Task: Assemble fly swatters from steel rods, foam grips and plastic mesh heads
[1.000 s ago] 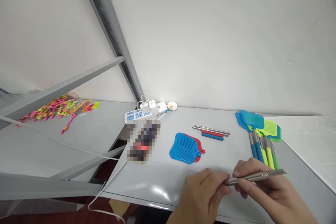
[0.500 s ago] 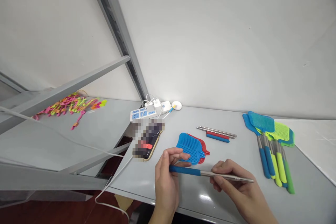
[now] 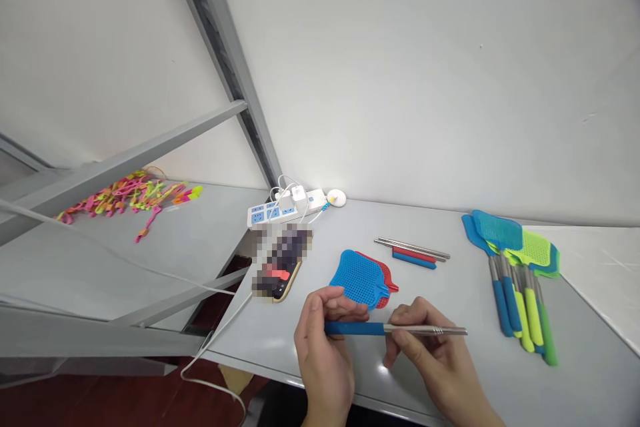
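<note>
My right hand (image 3: 433, 347) pinches the metal part of a fly swatter handle (image 3: 360, 328), a silver telescopic rod with a blue grip, held nearly level above the table. The rod's bare end points right. At the blue end, my left hand (image 3: 327, 340) is cupped, its palm against the butt and its fingers loosely bent, not wrapped round the grip. Just behind my hands, a blue perforated swatter head (image 3: 359, 277) lies partly over a red swatter head (image 3: 387, 280). Farther back are bare metal rods (image 3: 413, 248), a red grip (image 3: 415, 254) and a blue grip (image 3: 414, 260).
Several assembled fly swatters (image 3: 520, 267) lie at the right. A phone (image 3: 290, 267), a power strip (image 3: 280, 212) and a round white device (image 3: 337, 198) are at the left. Beyond a grey metal frame (image 3: 150, 137), colourful small items (image 3: 130, 193) are piled; a white cable (image 3: 230, 327) hangs nearby.
My right hand and the rod's bare end have moved left, toward my left hand. The left fingers have drawn closer together and bent more. The rod lies a little more level.
</note>
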Motion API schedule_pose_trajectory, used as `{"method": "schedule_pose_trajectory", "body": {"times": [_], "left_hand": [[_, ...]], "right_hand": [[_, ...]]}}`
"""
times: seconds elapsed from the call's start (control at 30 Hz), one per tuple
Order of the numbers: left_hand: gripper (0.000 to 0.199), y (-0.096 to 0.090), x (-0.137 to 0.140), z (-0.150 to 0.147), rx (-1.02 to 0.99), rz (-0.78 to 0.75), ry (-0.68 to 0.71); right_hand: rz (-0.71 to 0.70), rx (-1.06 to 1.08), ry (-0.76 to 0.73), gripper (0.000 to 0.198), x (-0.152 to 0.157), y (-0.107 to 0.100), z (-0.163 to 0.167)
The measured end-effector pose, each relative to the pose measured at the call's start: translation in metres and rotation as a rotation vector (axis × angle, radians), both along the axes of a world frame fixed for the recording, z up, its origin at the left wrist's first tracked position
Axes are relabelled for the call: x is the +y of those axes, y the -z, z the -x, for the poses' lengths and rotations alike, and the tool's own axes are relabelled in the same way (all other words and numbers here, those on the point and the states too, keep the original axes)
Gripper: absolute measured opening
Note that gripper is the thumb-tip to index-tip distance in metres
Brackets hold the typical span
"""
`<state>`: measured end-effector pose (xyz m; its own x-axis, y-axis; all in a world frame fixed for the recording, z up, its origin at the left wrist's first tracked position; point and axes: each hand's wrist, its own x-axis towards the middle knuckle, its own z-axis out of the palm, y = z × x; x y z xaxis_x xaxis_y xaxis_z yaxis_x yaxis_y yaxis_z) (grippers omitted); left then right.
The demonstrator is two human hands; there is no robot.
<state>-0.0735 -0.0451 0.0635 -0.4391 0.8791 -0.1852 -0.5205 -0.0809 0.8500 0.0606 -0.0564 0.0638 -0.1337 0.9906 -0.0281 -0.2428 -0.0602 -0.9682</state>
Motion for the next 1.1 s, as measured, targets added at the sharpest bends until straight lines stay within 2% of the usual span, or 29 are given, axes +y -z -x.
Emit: {"method": "schedule_pose_trajectory", "body": {"times": [0.1,0.17,0.33,0.4,0.47,0.57,0.63,0.7,0.77,0.83,0.9,0.97,1.1], "left_hand": [[0.031,0.004,0.000,-0.001,0.017,-0.011,0.016],[0.028,0.004,0.002,0.002,0.098,-0.029,0.093],[0.026,-0.003,0.004,0.020,0.521,0.006,0.492],[0.027,-0.005,0.004,0.028,0.655,0.026,0.606],[0.029,-0.005,0.004,0.035,0.734,0.017,0.576],[0.031,-0.002,0.007,0.044,0.769,-0.003,0.396],[0.030,0.000,0.007,0.049,0.828,-0.014,0.325],[0.027,0.000,0.006,0.052,0.955,-0.051,0.267],[0.024,-0.002,0.003,0.051,1.128,-0.156,0.244],[0.023,-0.006,-0.001,0.047,1.291,-0.272,0.316],[0.018,-0.009,-0.005,0.042,1.390,-0.323,0.497],[0.012,-0.010,-0.008,0.038,1.415,-0.305,0.648],[0.022,-0.015,-0.011,0.038,1.300,-0.189,0.767]], "right_hand": [[-0.013,-0.012,-0.043,0.020,0.006,0.000,-0.003],[-0.053,-0.016,-0.075,0.015,0.013,0.001,-0.010],[-0.110,-0.056,-0.087,0.012,0.025,-0.001,-0.026],[-0.103,-0.077,-0.076,0.014,0.026,-0.001,-0.027],[-0.106,-0.101,-0.067,0.017,0.024,0.002,-0.025],[-0.112,-0.130,-0.055,0.020,0.021,0.006,-0.021],[-0.106,-0.136,-0.039,0.021,0.019,0.007,-0.019],[-0.099,-0.141,-0.029,0.020,0.017,0.007,-0.017],[-0.100,-0.148,-0.043,0.020,0.016,0.007,-0.014],[-0.099,-0.141,-0.053,0.019,0.015,0.006,-0.010],[-0.100,-0.118,-0.040,0.019,0.013,0.006,-0.006],[-0.099,-0.100,-0.008,0.019,0.012,0.008,-0.005],[-0.072,-0.057,0.114,0.025,0.014,0.011,-0.014]]}}
